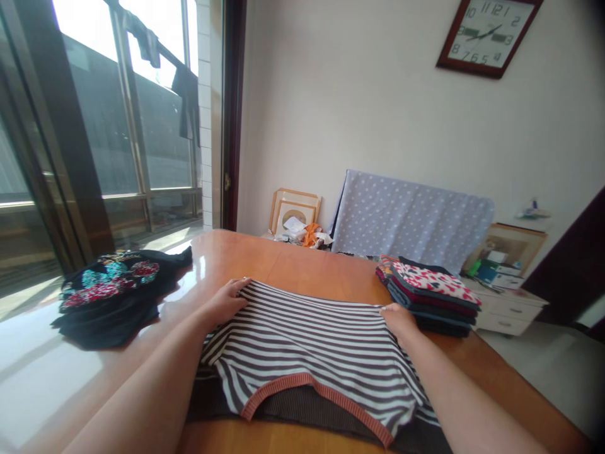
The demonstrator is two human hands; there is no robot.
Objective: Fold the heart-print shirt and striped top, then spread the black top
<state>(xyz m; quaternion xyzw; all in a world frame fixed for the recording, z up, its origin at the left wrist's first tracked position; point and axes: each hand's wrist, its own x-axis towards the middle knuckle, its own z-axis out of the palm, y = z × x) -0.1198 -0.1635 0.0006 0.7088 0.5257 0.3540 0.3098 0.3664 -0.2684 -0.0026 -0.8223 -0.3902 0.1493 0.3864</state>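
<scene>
A black-and-white striped top [316,334] with a rust-coloured ribbed neckline lies on the wooden table, its neck opening towards me. Dark ribbed fabric [302,407] shows inside the opening and under the lower edge; I cannot tell whether it is part of the same garment. My left hand [230,301] holds the top's far left corner, its fingers closed at the edge. At the far right corner, my right hand [399,320] pinches the fabric. Between the two hands the far edge runs fairly straight.
A loose pile of black clothes [113,296] with a colourful pattern sits on the left of the table [283,261]. Folded clothes [432,296] are stacked at the right, close to my right hand. Beyond are a dotted cloth [411,217] and a white cabinet [508,309].
</scene>
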